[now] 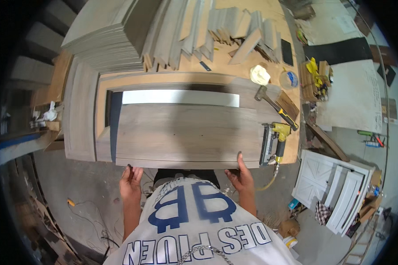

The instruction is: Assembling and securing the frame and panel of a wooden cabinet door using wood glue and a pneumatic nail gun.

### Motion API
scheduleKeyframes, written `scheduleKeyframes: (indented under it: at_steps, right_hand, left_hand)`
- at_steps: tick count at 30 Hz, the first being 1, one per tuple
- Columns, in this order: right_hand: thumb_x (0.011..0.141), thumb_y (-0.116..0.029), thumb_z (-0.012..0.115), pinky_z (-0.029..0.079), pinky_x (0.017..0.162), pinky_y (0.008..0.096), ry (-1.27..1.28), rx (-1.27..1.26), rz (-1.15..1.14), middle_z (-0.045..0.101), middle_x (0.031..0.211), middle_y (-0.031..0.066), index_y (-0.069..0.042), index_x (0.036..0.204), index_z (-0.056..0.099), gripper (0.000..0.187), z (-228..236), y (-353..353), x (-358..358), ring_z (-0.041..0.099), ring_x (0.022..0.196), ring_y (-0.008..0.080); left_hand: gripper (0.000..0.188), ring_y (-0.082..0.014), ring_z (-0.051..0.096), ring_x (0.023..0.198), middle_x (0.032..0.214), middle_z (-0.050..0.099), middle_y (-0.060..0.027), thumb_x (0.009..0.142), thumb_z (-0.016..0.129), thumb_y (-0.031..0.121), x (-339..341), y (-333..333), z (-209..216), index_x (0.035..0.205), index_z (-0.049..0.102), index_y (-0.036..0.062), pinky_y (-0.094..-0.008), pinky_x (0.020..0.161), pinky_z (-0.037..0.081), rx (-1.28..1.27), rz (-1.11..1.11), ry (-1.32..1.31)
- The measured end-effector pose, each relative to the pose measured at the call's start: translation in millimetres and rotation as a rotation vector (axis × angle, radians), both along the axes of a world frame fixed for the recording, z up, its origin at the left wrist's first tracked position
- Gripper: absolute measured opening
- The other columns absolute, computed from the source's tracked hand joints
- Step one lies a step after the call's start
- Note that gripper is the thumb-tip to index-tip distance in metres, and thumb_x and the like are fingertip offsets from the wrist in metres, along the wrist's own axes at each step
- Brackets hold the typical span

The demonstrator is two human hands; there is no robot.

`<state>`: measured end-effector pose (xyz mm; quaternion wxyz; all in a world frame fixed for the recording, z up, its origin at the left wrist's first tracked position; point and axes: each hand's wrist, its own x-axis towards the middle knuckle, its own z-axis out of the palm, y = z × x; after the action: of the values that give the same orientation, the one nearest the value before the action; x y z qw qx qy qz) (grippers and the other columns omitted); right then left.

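At the near side of the worktable [290,153], our left hand [131,181] has bent fingers against the front edge of the gray wood-grain panel [185,128]; whether it truly grips, we cannot tell. That panel lies broad-side up before us, its near edge close to our body, so an uneven pull from our two sides could skew it. Along its far edge runs the white strip [181,97], which a jolt might nudge out of line. Our right hand [242,177] is partly open, one finger stretched up to the front edge. Just beyond the panel's right end lies the nail gun [276,140] (its hose [267,185] trails off the table); a sideways shove or a snagged hose could drag it down, perhaps jostling the hammer [276,108] too.
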<state>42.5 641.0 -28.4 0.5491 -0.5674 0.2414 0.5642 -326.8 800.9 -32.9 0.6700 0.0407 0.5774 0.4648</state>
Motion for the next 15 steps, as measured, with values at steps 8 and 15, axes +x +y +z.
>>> scheduleKeyframes:
  at_steps: [8, 15]
  right_hand:
    - [0.096, -0.031, 0.063, 0.063, 0.079, 0.0375, -0.001, 0.189, -0.033, 0.066, 0.105, 0.0285, 0.015, 0.117, 0.052, 0.051, 18, -28, 13, 0.071, 0.094, 0.0353]
    - [0.091, -0.024, 0.069, 0.055, 0.061, 0.0348, -0.738, -0.029, 0.195, 0.069, 0.085, 0.0155, 0.006, 0.106, 0.064, 0.034, -6, -63, 89, 0.068, 0.068, 0.0290]
  left_hand:
    - [0.031, -0.0303, 0.059, 0.112, 0.110, 0.062, -0.0166, 0.096, 0.061, 0.017, 29, -8, 0, 0.116, 0.057, -0.0066, -0.0460, 0.104, 0.048, 0.079, 0.050, 0.031]
    - [0.070, -0.0388, 0.036, 0.136, 0.145, 0.033, -0.0276, 0.095, 0.062, 0.023, 29, -30, 9, 0.144, 0.026, -0.0123, -0.0491, 0.114, 0.037, -0.083, -0.002, 0.246]
